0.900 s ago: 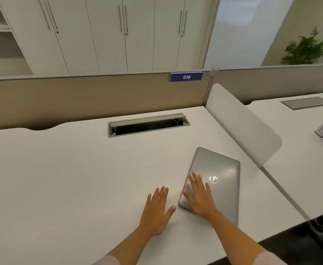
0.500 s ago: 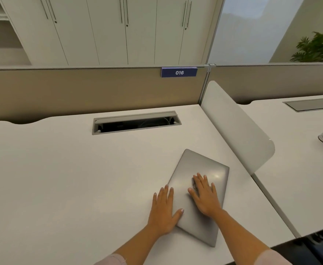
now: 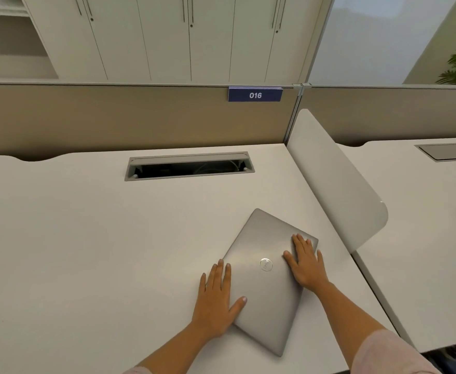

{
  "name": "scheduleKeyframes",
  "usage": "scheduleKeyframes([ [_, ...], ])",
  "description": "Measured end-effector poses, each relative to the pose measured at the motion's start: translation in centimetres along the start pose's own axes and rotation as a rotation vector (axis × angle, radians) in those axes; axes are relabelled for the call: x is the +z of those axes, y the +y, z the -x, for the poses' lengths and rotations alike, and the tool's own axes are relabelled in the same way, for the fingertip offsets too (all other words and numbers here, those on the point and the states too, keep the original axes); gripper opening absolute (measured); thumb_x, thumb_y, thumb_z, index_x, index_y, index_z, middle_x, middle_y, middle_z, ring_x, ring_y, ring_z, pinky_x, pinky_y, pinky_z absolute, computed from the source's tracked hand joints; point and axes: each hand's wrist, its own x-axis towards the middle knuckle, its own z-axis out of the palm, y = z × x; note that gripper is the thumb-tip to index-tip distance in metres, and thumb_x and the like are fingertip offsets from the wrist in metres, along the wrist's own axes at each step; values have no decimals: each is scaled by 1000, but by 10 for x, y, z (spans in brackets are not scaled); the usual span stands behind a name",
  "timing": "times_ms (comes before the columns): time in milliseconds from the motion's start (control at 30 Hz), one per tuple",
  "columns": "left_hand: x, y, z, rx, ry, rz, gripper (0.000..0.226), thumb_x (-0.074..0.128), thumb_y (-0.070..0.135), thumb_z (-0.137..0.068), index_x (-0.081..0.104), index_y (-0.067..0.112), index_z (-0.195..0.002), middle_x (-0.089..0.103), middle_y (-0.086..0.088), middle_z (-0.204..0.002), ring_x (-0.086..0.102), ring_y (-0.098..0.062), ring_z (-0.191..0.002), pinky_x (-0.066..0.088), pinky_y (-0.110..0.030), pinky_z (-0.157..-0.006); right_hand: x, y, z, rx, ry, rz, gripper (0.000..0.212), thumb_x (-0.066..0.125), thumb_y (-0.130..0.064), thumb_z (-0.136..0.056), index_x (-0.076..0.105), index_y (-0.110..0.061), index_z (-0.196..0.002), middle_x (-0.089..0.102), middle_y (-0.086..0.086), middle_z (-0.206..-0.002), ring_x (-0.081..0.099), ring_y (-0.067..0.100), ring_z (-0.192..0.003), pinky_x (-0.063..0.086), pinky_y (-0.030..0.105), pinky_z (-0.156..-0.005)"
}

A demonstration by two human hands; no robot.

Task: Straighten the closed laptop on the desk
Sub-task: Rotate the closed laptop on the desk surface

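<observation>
A closed silver laptop (image 3: 264, 290) with a round logo lies on the white desk (image 3: 86, 252), skewed so that its far end leans right. My left hand (image 3: 216, 300) lies flat against its left edge, thumb on the lid and fingers on the desk beside it. My right hand (image 3: 306, 261) presses on the lid near the right edge, fingers reaching the far right corner. The laptop's near corner sits close to the desk's front edge.
A white curved divider panel (image 3: 337, 184) stands just right of the laptop. An open cable tray (image 3: 189, 166) is set into the desk further back. Behind it runs a beige partition with a blue "016" sign (image 3: 255, 94). A neighbouring desk (image 3: 423, 238) lies to the right.
The laptop has slid left and turned under my hands. My right hand moved from the lid's middle to its right edge, and my left hand came against the left edge.
</observation>
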Motion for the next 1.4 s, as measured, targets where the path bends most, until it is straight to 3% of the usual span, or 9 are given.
scheduleKeyframes([
  [133,-5,8,1,-34,-53,2,80,16,64,-93,-25,18,-145,-29,-6,-156,-23,-25,-146,-14,-40,-117,-16,11,-12,15,-38,17,77,35,-60,-95,2,-23,-154,-1,-8,-163,3,12,-150,2,46,-122],
  [200,-7,18,4,-56,-11,14,81,16,61,-93,-14,10,-149,-21,-14,-157,-30,-29,-142,-22,-41,-115,-21,13,-17,0,-56,72,84,35,-65,-92,0,-22,-154,-3,-7,-163,1,14,-150,1,46,-121],
  [333,-2,47,17,-61,76,-62,88,36,63,-80,45,-5,-136,43,-23,-144,-32,-27,-141,0,-40,-109,-26,12,-22,-18,-72,233,90,29,-71,-89,-6,-19,-154,-6,-4,-164,-8,17,-150,-4,46,-121],
  [367,1,53,19,-41,56,-77,96,40,67,-78,39,-7,-139,37,-26,-147,-35,-28,-139,-3,-41,-109,-27,11,-22,-14,-76,244,90,29,-71,-89,-7,-18,-153,-6,-3,-164,-7,17,-150,-3,46,-121],
  [467,11,74,23,-64,-129,94,128,43,79,-71,-24,-4,-140,-27,-26,-153,-50,-29,-128,-31,-40,-103,-30,8,-23,3,-95,246,92,30,-71,-89,-8,-18,-153,-7,-1,-164,-5,18,-151,-1,47,-121],
  [567,15,92,26,-133,-189,98,141,49,84,-58,-41,2,-129,-50,-17,-139,-46,-34,-131,-35,-44,-101,-31,7,-22,13,-99,211,93,34,-71,-88,-7,-19,-153,-6,-1,-164,-4,18,-151,3,50,-120],
  [900,9,98,29,-160,-196,86,134,49,72,-60,-33,0,-138,-39,-20,-149,-41,-36,-135,-19,-52,-111,-27,13,-26,21,-51,140,97,40,-74,-84,-2,-21,-154,4,1,-163,2,17,-150,6,53,-119],
  [1133,3,84,26,-105,-201,42,133,47,72,-59,-24,1,-145,-36,-18,-152,-40,-32,-136,-20,-50,-112,-29,6,-23,57,-25,61,101,51,-71,-81,7,-15,-153,22,8,-155,18,23,-145,36,48,-109],
  [1400,-5,44,18,5,-149,10,135,50,75,-57,-23,5,-147,-34,-12,-154,-41,-22,-137,-20,-48,-113,-22,-3,-25,135,18,-53,109,64,-68,-74,15,-7,-150,30,17,-146,22,35,-137,26,45,-112],
])
